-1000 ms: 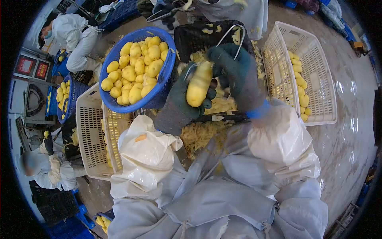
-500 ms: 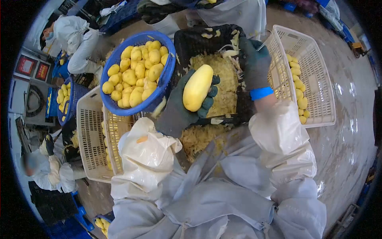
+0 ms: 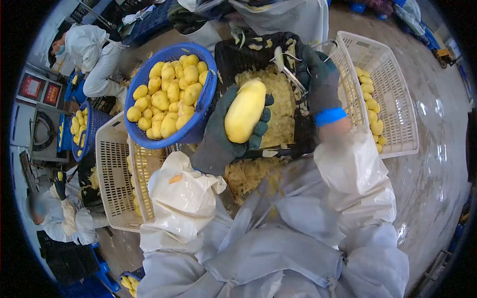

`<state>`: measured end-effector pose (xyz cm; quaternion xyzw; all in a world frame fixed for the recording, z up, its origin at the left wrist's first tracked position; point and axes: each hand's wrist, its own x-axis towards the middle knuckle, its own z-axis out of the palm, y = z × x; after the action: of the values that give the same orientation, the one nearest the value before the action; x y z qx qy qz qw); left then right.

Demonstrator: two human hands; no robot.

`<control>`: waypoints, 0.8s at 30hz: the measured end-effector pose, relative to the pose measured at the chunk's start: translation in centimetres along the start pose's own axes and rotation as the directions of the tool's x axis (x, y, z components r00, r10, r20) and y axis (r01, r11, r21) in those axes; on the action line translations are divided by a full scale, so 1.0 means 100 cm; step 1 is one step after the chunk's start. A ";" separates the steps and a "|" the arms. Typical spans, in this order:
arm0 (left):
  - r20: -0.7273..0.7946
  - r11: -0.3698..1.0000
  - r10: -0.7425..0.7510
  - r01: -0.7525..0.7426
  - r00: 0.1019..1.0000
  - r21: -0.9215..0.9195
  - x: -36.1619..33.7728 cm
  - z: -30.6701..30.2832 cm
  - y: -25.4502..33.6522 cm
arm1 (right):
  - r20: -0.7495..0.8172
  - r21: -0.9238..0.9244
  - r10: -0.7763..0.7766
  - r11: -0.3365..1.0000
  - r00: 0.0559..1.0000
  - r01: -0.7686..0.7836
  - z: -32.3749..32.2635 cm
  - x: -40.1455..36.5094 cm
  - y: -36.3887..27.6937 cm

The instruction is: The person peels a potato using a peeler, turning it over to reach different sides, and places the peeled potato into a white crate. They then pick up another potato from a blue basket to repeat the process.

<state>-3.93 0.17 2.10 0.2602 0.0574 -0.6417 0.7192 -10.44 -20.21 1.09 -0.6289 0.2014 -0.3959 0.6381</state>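
Note:
A large, long, pale yellow potato [image 3: 245, 111] with its skin off lies in my gloved left hand [image 3: 218, 134], the fingers curled round its far side. In my gloved right hand [image 3: 320, 77] is a metal peeler [image 3: 289, 72], gripped to the right of the potato and apart from it. Its blade end points up and left. My right fingers partly hide the handle. Below both hands stands a black crate [image 3: 226, 54], with a thick layer of potato peelings [image 3: 278, 121] inside.
Left of the crate, a blue basket [image 3: 211, 94] brims with potatoes. White plastic crates [image 3: 397, 84] with some potatoes stand on the right and the left [image 3: 112, 188]. Co-workers in pale coveralls [image 3: 89, 47] sit at far left. Another person's apron [image 3: 288, 20] is across from me.
The peeler has turned in my right hand and shows more clearly, reaching over the crate. The potato has rolled slightly and shifted a little left in my left hand.

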 end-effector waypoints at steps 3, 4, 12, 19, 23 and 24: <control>0.050 0.964 0.206 -0.211 0.977 0.160 0.003 -0.012 -0.001 | 0.127 0.263 0.283 0.914 0.951 -0.308 0.012 -0.020 -0.043; 0.054 0.953 0.233 -0.239 0.971 0.187 0.003 -0.012 -0.001 | 0.200 0.234 0.290 0.914 0.936 -0.333 0.014 -0.026 -0.047; 0.094 0.908 0.281 -0.297 0.955 0.297 0.003 -0.018 -0.006 | 0.095 0.261 0.299 0.913 0.950 -0.313 0.007 -0.006 -0.035; 0.217 0.997 -0.001 -0.015 0.976 0.073 0.003 -0.013 -0.005 | -0.037 0.187 0.170 0.969 0.985 -0.160 0.008 -0.001 -0.018; 0.144 0.976 0.195 -0.177 0.970 -0.130 -0.004 0.007 -0.017 | 0.192 0.230 0.217 0.938 0.957 -0.259 0.005 -0.024 -0.041; -0.089 0.930 0.333 -0.343 0.939 -0.136 -0.008 0.015 -0.022 | 0.211 0.183 0.231 0.945 0.950 -0.271 0.014 -0.034 -0.045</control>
<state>-6.52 0.11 3.03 0.2320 0.0826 -0.4936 0.8341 -12.61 -16.23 4.76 -0.5616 0.1765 -0.2694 0.7621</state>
